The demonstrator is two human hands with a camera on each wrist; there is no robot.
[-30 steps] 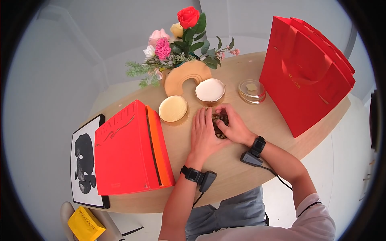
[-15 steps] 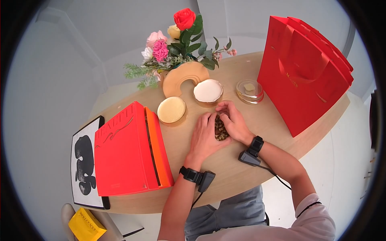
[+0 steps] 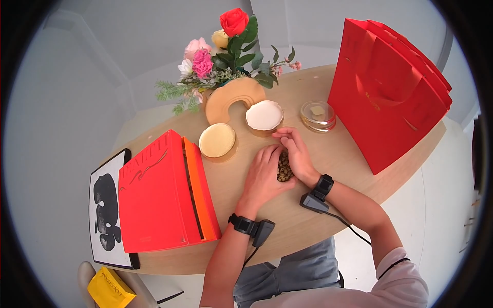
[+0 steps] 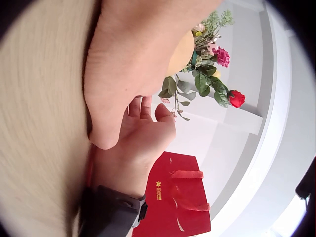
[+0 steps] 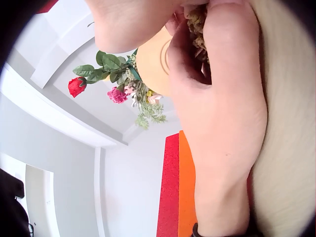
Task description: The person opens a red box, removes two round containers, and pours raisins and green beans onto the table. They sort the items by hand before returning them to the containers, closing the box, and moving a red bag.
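In the head view, a small heap of dried, brown-green lumpy pieces (image 3: 284,168) lies between my two hands. My left hand (image 3: 263,174) curls round its left side, fingers at the far end and thumb at the near end. The right wrist view shows these pieces (image 5: 197,30) between the left hand's thumb and fingers. On the heap's right side is my right hand (image 3: 299,156), its fingers loosely bent and reaching past the far end. From the left wrist, the right hand (image 4: 143,131) shows its palm and relaxed fingers. Whatever lies under the heap is hidden by the hands.
Beyond the hands stand a gold-topped round tin (image 3: 218,141), a white-topped round tin (image 3: 264,115) and a clear round dish (image 3: 318,117). Behind are a tan arch (image 3: 226,95) and flowers (image 3: 203,62). A red box (image 3: 154,195) flanks the left, a red bag (image 3: 382,102) the right.
The left fingers have drawn in from straighter to more bent round the far end of the heap. The right thumb has moved off the pieces, and the right hand has shifted slightly away from me.
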